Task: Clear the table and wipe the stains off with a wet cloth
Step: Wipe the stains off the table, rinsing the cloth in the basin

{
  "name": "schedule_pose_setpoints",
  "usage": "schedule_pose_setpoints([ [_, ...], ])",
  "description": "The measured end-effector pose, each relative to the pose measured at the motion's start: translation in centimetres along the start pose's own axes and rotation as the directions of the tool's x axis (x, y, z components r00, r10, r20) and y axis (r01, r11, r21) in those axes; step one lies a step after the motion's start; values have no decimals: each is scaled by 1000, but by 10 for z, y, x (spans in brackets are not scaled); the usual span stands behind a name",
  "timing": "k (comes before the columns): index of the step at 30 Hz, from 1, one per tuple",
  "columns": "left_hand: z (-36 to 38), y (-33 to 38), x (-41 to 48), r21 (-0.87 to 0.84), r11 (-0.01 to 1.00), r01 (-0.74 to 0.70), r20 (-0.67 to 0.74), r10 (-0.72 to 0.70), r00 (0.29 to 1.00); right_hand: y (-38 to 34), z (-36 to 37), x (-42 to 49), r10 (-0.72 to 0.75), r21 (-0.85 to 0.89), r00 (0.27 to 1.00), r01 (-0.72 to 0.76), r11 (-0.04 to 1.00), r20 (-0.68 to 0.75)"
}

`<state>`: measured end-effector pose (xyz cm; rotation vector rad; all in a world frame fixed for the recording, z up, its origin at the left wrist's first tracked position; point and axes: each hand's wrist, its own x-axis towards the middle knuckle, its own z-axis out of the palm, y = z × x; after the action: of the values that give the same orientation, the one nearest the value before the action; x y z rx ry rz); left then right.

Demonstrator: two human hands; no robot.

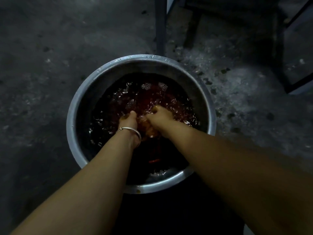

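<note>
Forearms [101,167] enter steel basin [135,57] on wet concrete floor [50,65]; left hand [127,120], right hand [160,114]: each grip holds soaked cloth [149,129].

Silver basin [81,99], reddish-brown water [152,95]

The view is dim and grainy, with weak cold light from the upper right, where the wet floor [237,85] shows a pale patch, while the left side and bottom edge sink toward black. Small white glints sparkle on the rippled water [152,95] and along the rim of the metal basin [135,58]. The left hand [127,119], the right hand [160,114] and the cloth [147,128] they grip are soft with blur, and the wide lens swells the forearms [101,175] toward the lower corners.
</note>
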<state>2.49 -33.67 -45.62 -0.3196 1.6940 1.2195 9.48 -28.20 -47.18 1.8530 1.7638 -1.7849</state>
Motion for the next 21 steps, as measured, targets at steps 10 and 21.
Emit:
schedule_pose_setpoints([
  [10, 5, 23, -13, 112, 993, -46, 116, 33, 993, -37, 23, -26, -505, -197, 855, 479, 855, -115],
  [21, -9, 7, 20, 124, 966, -228, -140, 244, 959, 5, -34, 10, -280, -615, 950, 140, 776, -137],
])
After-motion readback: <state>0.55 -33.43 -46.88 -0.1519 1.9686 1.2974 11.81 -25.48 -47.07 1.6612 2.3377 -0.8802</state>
